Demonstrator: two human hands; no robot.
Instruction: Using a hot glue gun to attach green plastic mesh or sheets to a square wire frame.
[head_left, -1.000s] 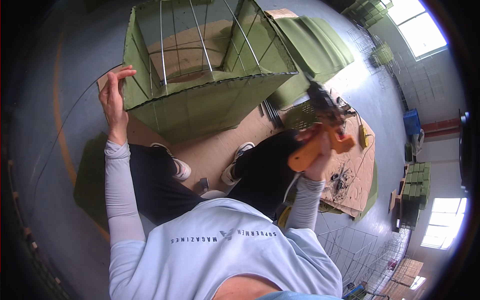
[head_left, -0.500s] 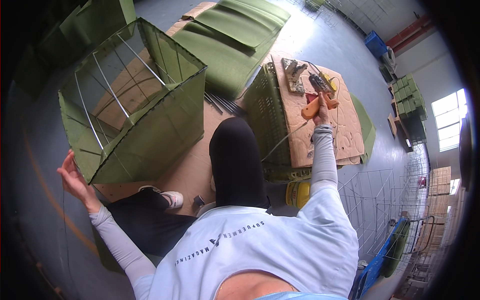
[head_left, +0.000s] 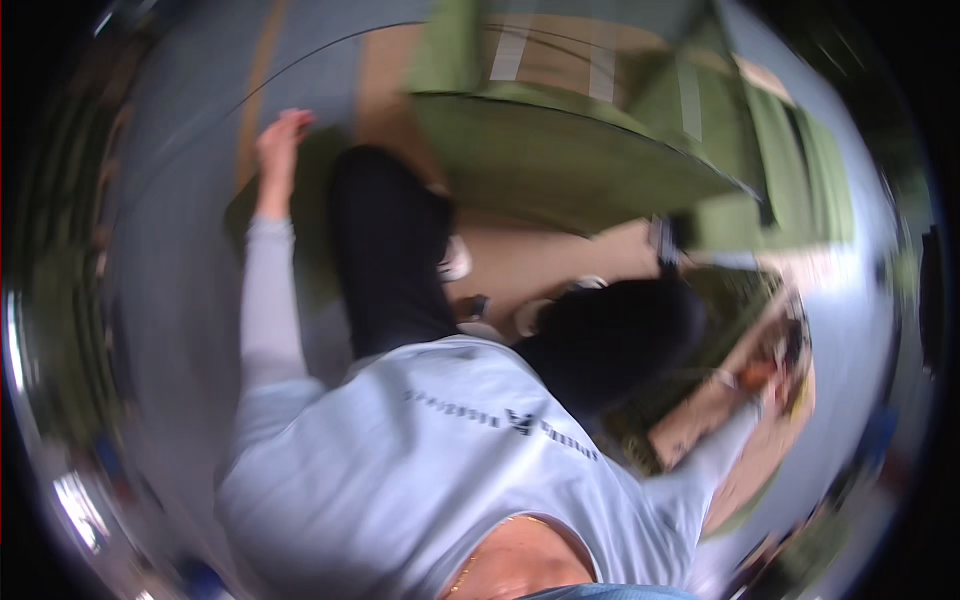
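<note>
At the upper left my left hand point(head_left: 281, 148) is raised, its fingers drawn together. What they hold, if anything, is too blurred to make out. A thin dark line, like a cord or thread, arcs past above it. On the right, my right hand point(head_left: 773, 391) is closed around an orange-handled, gun-shaped tool point(head_left: 757, 374) over the cardboard-topped crate; motion smears both. A box-shaped green fabric piece point(head_left: 570, 160) with dark edges and pale rods point(head_left: 602, 72) across its opening stands ahead of my knees, touched by neither hand.
Brown cardboard point(head_left: 575, 243) covers the floor by my feet. The crate with its cardboard top point(head_left: 700, 410) stands beside my right leg. Green sheets point(head_left: 825, 185) lie beyond the box at the far right. A green piece point(head_left: 318, 230) lies left of my leg.
The view has swung to the left and blurred. My left hand has come away from the green box's corner, and its spread fingers have drawn together. My right hand stays at the orange-handled tool.
</note>
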